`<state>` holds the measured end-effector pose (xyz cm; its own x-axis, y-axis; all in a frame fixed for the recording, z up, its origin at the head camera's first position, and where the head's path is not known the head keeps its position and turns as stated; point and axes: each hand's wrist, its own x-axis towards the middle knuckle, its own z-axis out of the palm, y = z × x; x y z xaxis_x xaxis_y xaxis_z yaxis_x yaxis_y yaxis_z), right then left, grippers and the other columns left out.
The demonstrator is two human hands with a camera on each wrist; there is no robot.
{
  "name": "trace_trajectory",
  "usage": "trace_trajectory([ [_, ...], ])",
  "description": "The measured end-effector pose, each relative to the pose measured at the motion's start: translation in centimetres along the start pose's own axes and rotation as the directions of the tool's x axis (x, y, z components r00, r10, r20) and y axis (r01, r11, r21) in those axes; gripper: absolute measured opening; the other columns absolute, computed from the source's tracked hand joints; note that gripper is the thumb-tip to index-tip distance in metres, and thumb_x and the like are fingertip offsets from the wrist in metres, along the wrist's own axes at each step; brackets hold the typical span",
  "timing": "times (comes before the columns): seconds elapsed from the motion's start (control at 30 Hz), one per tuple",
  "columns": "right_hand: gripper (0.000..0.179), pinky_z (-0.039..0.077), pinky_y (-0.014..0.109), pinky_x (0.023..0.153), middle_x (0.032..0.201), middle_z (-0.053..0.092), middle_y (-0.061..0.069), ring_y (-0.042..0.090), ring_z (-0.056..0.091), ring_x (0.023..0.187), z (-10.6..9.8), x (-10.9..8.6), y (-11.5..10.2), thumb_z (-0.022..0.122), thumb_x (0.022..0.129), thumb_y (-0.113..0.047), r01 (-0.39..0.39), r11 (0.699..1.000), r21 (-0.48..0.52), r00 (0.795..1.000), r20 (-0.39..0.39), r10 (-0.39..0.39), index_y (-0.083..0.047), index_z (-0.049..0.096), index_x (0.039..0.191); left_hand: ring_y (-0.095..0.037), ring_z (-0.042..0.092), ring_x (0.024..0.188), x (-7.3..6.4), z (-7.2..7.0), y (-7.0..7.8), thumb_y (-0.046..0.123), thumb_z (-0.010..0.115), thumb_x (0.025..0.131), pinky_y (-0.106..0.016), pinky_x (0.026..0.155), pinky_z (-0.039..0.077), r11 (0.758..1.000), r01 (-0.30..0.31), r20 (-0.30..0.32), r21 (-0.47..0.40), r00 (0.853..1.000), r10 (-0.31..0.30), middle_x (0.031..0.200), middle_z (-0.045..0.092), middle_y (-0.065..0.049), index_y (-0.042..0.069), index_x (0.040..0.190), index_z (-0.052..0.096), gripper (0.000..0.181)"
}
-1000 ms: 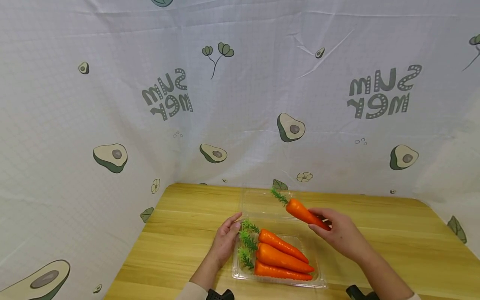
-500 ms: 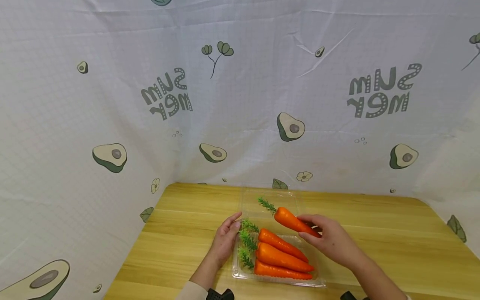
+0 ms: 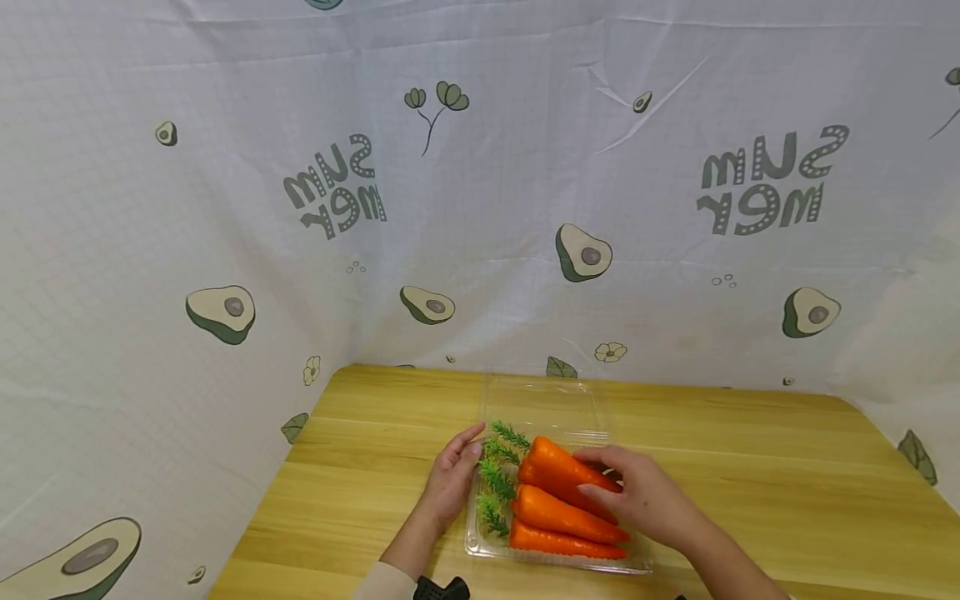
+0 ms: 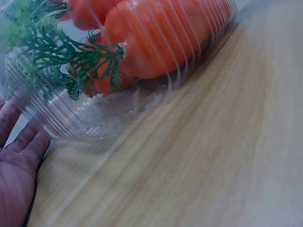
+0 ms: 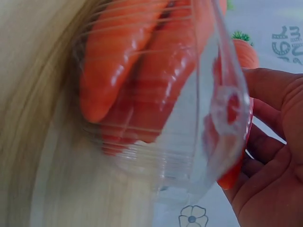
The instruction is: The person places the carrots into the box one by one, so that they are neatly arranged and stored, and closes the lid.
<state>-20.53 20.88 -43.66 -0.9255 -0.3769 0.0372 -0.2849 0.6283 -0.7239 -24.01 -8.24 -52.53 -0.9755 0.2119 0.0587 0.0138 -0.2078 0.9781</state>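
Note:
My right hand [image 3: 651, 498] grips an orange carrot [image 3: 557, 458] by its narrow end, thumb on one side and fingers on the other. The carrot hangs over the far part of a clear plastic clamshell box [image 3: 558, 565], its green top [image 3: 510, 434] pointing left. Inside the box lie more carrots [image 3: 567, 515] with leafy tops to the left; the held one partly covers the farthest. My left hand [image 3: 448, 481] is at the box's left side, and in the left wrist view its fairly straight fingertips [image 4: 37, 147] touch the ribbed plastic wall.
The box's clear lid [image 3: 543, 406] lies folded back behind it. All this sits on a wood-grain table [image 3: 360, 492]. A white curtain [image 3: 487, 208] printed with avocados hangs around the back and sides.
My right hand has brought the carrot left, nearer and down, from above the lid to over the box beside the other carrots. The left hand has stayed in place.

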Motion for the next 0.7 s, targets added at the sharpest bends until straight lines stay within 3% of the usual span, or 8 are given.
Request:
trace_trajectory([
  [0.1, 0.042, 0.057, 0.021, 0.077, 0.116, 0.071, 0.001, 0.011, 0.065, 0.095, 0.3, 0.1, 0.0, 0.078, 0.091, -0.033, -0.009, 1.0, -0.003, 0.999, 0.032, 0.009, -0.015, 0.069, 0.128, -0.002, 0.053, 0.117, 0.0, 0.0, 0.1, 0.021, 0.047, 0.109, -0.013, 0.1, 0.043, 1.0, 0.006, -0.002, 0.003, 1.0, -0.006, 0.146, 0.052, -0.022, -0.001, 0.155, 0.037, 0.052],
  [0.23, 0.043, 0.056, 0.021, 0.078, 0.118, 0.07, 0.001, 0.011, 0.064, 0.096, 0.6, 0.1, 0.1, 0.077, 0.091, -0.036, -0.003, 1.0, -0.006, 0.998, 0.061, 0.004, -0.014, 0.069, 0.128, -0.001, 0.052, 0.107, 0.1, 0.1, 0.2, 0.021, 0.047, 0.109, -0.015, 0.094, 0.044, 1.0, 0.01, -0.005, 0.007, 1.0, -0.01, 0.126, 0.061, 0.001, -0.002, 0.155, 0.037, 0.052],
  [0.33, 0.042, 0.056, 0.022, 0.077, 0.118, 0.07, 0.001, 0.009, 0.064, 0.096, 0.8, 0.1, 0.1, 0.077, 0.091, -0.035, 0.01, 1.0, -0.021, 0.998, 0.067, -0.008, -0.015, 0.069, 0.127, 0.0, 0.052, 0.098, 0.1, 0.1, 0.2, 0.02, 0.047, 0.11, -0.015, 0.088, 0.045, 1.0, 0.009, -0.004, 0.001, 1.0, -0.009, 0.111, 0.06, 0.01, -0.003, 0.155, 0.037, 0.052],
  [0.7, 0.043, 0.056, 0.021, 0.079, 0.119, 0.07, 0.001, 0.013, 0.065, 0.097, 1.3, 0.3, 0.3, 0.078, 0.09, -0.033, -0.007, 1.0, -0.029, 0.995, 0.1, 0.01, -0.014, 0.069, 0.127, -0.001, 0.045, 0.081, 0.1, 0.1, 0.3, 0.02, 0.047, 0.11, -0.017, 0.074, 0.04, 1.0, 0.011, -0.007, -0.003, 1.0, -0.011, 0.097, 0.053, 0.011, -0.002, 0.154, 0.038, 0.05],
])
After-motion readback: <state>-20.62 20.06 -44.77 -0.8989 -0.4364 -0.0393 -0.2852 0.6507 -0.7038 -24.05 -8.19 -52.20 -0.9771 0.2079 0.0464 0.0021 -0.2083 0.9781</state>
